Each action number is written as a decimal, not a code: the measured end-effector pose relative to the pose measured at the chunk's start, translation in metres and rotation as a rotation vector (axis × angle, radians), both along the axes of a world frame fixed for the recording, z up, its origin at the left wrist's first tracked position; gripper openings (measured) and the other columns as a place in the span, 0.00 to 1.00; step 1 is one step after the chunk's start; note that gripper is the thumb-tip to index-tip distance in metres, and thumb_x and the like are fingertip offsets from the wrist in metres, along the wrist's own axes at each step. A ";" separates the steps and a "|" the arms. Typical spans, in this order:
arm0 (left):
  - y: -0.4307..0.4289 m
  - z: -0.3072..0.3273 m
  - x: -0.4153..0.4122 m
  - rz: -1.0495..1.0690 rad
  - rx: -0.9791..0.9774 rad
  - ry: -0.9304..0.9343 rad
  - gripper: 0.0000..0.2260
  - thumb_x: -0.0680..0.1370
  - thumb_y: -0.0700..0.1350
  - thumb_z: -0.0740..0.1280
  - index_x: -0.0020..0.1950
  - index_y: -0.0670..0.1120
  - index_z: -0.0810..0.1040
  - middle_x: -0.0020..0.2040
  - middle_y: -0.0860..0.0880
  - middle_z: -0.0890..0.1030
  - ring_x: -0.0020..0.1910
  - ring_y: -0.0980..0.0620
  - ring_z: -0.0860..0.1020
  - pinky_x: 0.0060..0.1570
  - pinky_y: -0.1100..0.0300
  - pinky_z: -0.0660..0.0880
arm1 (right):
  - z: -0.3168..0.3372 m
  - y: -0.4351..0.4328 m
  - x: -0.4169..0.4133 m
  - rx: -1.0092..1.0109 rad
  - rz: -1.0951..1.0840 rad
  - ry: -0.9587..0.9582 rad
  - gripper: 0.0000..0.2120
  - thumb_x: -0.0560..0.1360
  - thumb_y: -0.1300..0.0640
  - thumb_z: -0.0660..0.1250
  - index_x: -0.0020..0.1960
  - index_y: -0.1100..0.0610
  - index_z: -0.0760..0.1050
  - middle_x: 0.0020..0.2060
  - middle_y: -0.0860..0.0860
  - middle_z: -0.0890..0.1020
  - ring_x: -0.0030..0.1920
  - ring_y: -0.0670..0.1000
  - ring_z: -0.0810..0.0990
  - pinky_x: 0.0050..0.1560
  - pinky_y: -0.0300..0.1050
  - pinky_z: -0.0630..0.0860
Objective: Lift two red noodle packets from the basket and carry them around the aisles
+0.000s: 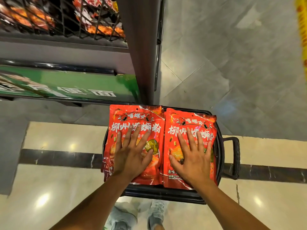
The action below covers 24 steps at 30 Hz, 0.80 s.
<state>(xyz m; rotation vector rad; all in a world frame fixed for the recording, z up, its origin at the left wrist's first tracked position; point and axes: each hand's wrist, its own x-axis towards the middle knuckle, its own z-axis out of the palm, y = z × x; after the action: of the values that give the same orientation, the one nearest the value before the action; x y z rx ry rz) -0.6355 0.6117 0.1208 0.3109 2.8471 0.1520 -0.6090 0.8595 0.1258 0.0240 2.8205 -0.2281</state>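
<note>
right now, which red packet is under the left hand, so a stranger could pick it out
Find the black basket on the floor below the shelf. Two red packets lie side by side on it; the left hand presses flat on the packet nearer the shelf, the one with a round gold sticker.

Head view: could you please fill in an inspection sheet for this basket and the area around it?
Surface: black basket on a glossy tiled floor.
Job's things: left red packet and right red packet lie flat, side by side, across the basket's top.
Clutter: nothing seen.
Hands: left hand lies flat, fingers spread, on the left packet; right hand likewise on the right packet.
Cables: nothing seen.
Surroundings: wire shelf with red packets upper left, green sign below it, grey shoes at the bottom.
</note>
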 end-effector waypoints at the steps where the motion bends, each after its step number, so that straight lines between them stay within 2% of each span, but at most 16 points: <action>1: 0.000 -0.001 -0.001 0.000 0.003 -0.001 0.32 0.81 0.68 0.50 0.84 0.60 0.53 0.85 0.49 0.54 0.84 0.44 0.50 0.80 0.36 0.48 | -0.002 0.000 0.001 0.004 -0.002 0.005 0.41 0.75 0.25 0.55 0.83 0.40 0.51 0.84 0.48 0.51 0.84 0.57 0.45 0.77 0.74 0.49; 11: 0.004 -0.002 0.000 -0.014 0.025 -0.002 0.33 0.82 0.69 0.49 0.84 0.59 0.51 0.85 0.48 0.52 0.84 0.44 0.49 0.79 0.35 0.49 | -0.001 -0.015 -0.003 0.054 -0.006 -0.020 0.40 0.75 0.26 0.52 0.83 0.41 0.55 0.84 0.50 0.54 0.83 0.59 0.48 0.76 0.74 0.50; 16: 0.004 0.010 -0.003 -0.018 0.030 -0.028 0.32 0.82 0.69 0.48 0.84 0.60 0.52 0.85 0.47 0.55 0.84 0.43 0.52 0.79 0.36 0.48 | 0.017 -0.016 -0.011 0.073 -0.019 -0.098 0.40 0.74 0.24 0.50 0.83 0.39 0.52 0.84 0.49 0.52 0.83 0.58 0.44 0.77 0.73 0.44; 18: 0.002 0.019 -0.009 -0.029 0.002 -0.071 0.31 0.81 0.69 0.46 0.84 0.61 0.51 0.85 0.48 0.54 0.83 0.42 0.53 0.79 0.36 0.47 | 0.030 -0.018 -0.020 0.076 -0.029 -0.157 0.40 0.74 0.25 0.50 0.82 0.40 0.53 0.83 0.49 0.54 0.83 0.56 0.46 0.78 0.72 0.42; 20: -0.003 0.033 -0.015 -0.043 0.002 -0.113 0.31 0.81 0.70 0.45 0.83 0.62 0.52 0.84 0.48 0.56 0.83 0.42 0.56 0.78 0.37 0.53 | 0.049 -0.023 -0.031 0.065 -0.040 -0.201 0.38 0.75 0.27 0.52 0.81 0.42 0.57 0.82 0.48 0.59 0.83 0.54 0.52 0.78 0.72 0.44; 22: -0.010 0.050 -0.021 -0.052 0.019 -0.121 0.31 0.80 0.69 0.47 0.81 0.61 0.60 0.82 0.47 0.64 0.80 0.42 0.63 0.75 0.40 0.63 | 0.074 -0.032 -0.042 0.045 -0.045 -0.212 0.35 0.76 0.30 0.54 0.79 0.43 0.61 0.80 0.47 0.63 0.81 0.52 0.57 0.78 0.71 0.48; 24: -0.019 0.071 -0.029 -0.066 -0.007 -0.149 0.31 0.80 0.68 0.47 0.81 0.59 0.60 0.81 0.47 0.65 0.80 0.42 0.64 0.74 0.42 0.66 | 0.100 -0.044 -0.053 0.019 -0.037 -0.208 0.32 0.78 0.32 0.56 0.78 0.44 0.63 0.78 0.48 0.65 0.80 0.51 0.60 0.79 0.69 0.50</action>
<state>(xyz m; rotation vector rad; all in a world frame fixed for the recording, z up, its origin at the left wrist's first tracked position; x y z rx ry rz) -0.6646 0.5927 0.1920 0.3748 2.6863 0.1453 -0.6622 0.8159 0.2257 0.0988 2.6163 -0.1954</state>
